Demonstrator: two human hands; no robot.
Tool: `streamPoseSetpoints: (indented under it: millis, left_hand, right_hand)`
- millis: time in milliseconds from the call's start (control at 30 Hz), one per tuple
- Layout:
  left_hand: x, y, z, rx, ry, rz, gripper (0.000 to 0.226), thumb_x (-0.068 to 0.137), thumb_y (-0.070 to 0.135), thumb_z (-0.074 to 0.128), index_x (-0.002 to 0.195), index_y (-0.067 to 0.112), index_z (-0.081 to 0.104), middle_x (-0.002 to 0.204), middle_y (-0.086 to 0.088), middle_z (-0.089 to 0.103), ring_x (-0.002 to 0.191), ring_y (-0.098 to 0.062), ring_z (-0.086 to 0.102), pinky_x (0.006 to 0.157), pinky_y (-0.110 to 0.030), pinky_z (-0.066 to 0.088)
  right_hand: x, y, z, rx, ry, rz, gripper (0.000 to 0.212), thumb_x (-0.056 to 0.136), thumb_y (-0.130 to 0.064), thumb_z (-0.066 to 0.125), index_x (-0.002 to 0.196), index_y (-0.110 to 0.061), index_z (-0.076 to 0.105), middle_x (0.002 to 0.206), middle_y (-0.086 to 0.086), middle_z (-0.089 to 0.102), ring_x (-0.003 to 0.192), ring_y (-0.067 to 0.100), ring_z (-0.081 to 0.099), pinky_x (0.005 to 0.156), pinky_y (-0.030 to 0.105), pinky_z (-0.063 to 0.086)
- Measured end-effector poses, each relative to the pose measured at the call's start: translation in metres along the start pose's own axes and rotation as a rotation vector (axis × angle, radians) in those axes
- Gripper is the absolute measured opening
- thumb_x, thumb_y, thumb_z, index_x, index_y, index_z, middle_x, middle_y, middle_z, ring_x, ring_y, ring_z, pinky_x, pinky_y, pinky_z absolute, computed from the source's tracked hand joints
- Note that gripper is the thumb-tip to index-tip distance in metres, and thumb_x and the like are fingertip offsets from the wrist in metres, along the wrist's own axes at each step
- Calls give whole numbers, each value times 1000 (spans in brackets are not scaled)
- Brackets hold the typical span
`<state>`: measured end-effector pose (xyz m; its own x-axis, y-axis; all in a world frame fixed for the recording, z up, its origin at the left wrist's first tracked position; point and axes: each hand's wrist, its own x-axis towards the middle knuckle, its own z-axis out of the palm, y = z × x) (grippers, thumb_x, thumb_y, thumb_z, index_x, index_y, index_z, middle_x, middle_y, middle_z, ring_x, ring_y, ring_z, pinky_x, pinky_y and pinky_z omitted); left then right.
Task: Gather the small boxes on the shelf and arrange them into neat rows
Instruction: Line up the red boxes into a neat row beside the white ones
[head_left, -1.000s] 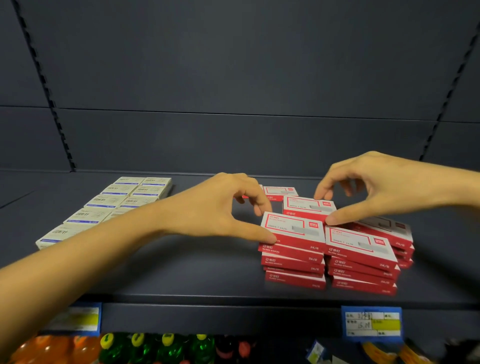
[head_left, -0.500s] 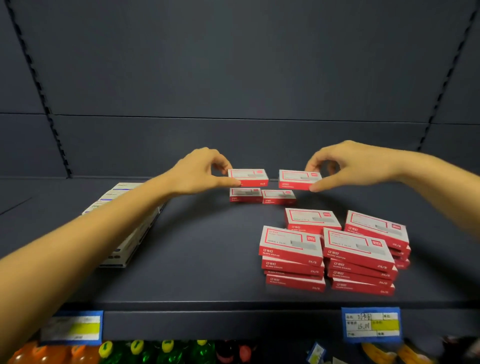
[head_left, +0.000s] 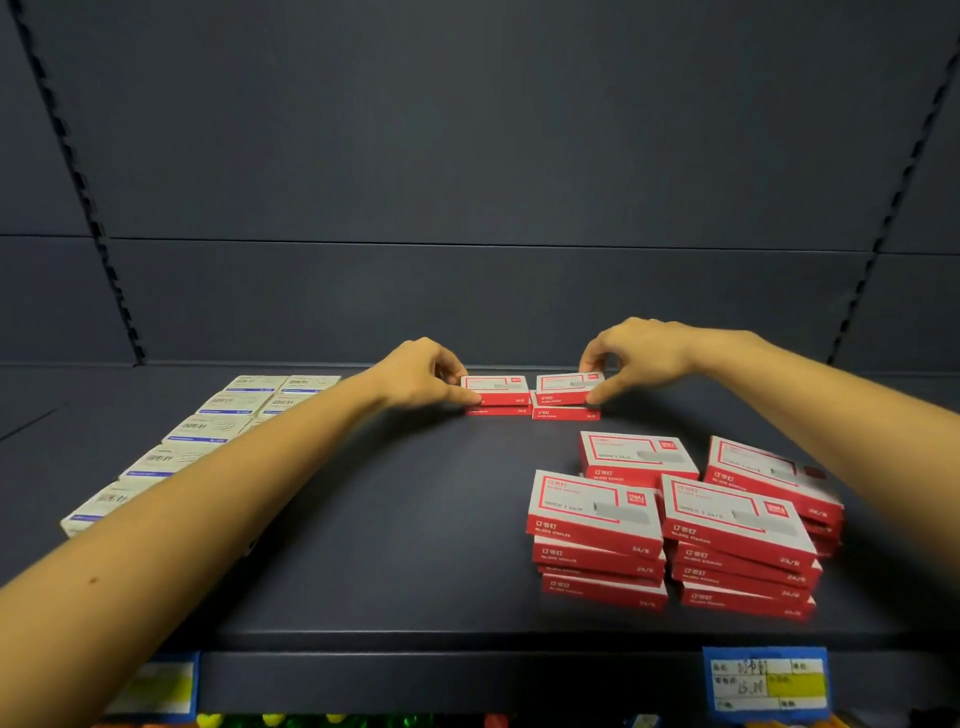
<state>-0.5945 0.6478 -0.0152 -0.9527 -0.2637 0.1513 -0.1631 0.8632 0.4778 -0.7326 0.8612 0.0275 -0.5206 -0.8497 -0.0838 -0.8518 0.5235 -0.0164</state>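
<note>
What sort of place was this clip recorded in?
Most likely a shop, probably its stationery aisle: a dark display shelf with slotted uprights, a blue price tag on its front edge, and stacks of identical red boxes beside rows of white boxes.

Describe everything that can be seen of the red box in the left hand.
The red box is small, flat, rectangular, seemingly cardboard. Its top is white with a red frame, a grey patch and a red logo in one corner; its front side is red with print too small to read. Closed, it sits level on a lower box at the back of the shelf. The left hand pinches its left end, thumb at the front. A neighbour box lies close on its right.
</note>
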Motion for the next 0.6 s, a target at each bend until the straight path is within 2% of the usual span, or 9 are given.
streamPoseSetpoints:
  millis: [67,133,200,233,300,367,467,533,600]
  left_hand:
    - [0,0,-1,-3,-27,-10,38,77,35,71,104,8,67,105,-9,68,85,-14,57,80,-26,47]
    - [-3,4,-4,24,-37,-17,42,79,35,69,112,9,64,115,-9,65,96,-17,59,86,-26,45]
    - [-10,14,-9,50,54,21,49,80,34,67,122,11,58,125,-7,59,108,-19,57,91,-24,41]
    - [-16,21,-14,29,110,55,50,80,35,67,124,14,57,125,-6,58,108,-18,57,91,-23,41]
    - [-34,38,-24,-104,110,140,43,77,42,67,115,23,62,115,1,64,100,-13,60,91,-25,47]
    - [-60,55,-32,-242,-30,249,34,72,48,68,101,29,69,99,9,70,93,-9,65,90,-30,53]
    - [-95,72,-30,-232,-125,379,34,68,50,71,94,29,72,91,12,68,85,-10,65,82,-31,53]
    - [-109,76,-22,-217,-120,407,38,64,50,75,95,28,71,92,12,67,83,-11,63,81,-31,51]
    - [-117,78,-14,-200,-126,410,42,62,49,74,97,26,70,93,12,67,82,-10,62,81,-32,50]
  right_hand:
    - [2,-2,2,13,-9,-8,43,82,-39,64,116,-15,57,122,3,60,109,18,55,88,29,45]
    - [5,-5,4,-5,-30,-5,43,82,-38,64,117,-15,57,124,4,59,110,19,55,91,32,46]
    - [4,-8,4,-39,-39,-3,43,83,-38,63,119,-15,56,126,3,58,112,19,54,94,33,46]
    - [2,-9,2,-57,-22,-7,45,84,-39,62,121,-15,56,127,2,56,113,19,54,95,33,45]
    - [-9,-11,-6,-39,47,-29,46,85,-41,60,123,-16,56,125,0,57,106,14,54,89,26,45]
    - [-28,-11,-18,69,83,-83,40,84,-42,59,117,-19,61,116,-6,62,91,7,58,76,14,46]
    - [-65,-16,-34,229,12,-174,37,73,-54,59,100,-30,69,95,-21,70,86,-4,64,74,9,50]
    - [-84,-19,-40,268,-69,-210,38,68,-57,59,96,-34,69,90,-27,69,84,-9,64,70,3,46]
    - [-95,-22,-41,247,-120,-225,39,65,-59,59,94,-35,69,89,-27,69,84,-7,64,70,6,47]
